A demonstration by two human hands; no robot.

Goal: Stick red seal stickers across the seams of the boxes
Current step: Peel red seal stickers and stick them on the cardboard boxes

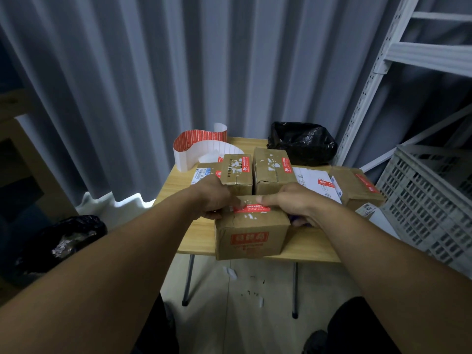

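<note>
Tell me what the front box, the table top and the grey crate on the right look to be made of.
The front box: brown cardboard, matte, creased and scuffed where old labels tore off. The table top: wood or wood-look laminate, smooth, pale grain lines; cannot tell which. The grey crate: likely moulded plastic, matte, with a regular grid of slots.
</note>
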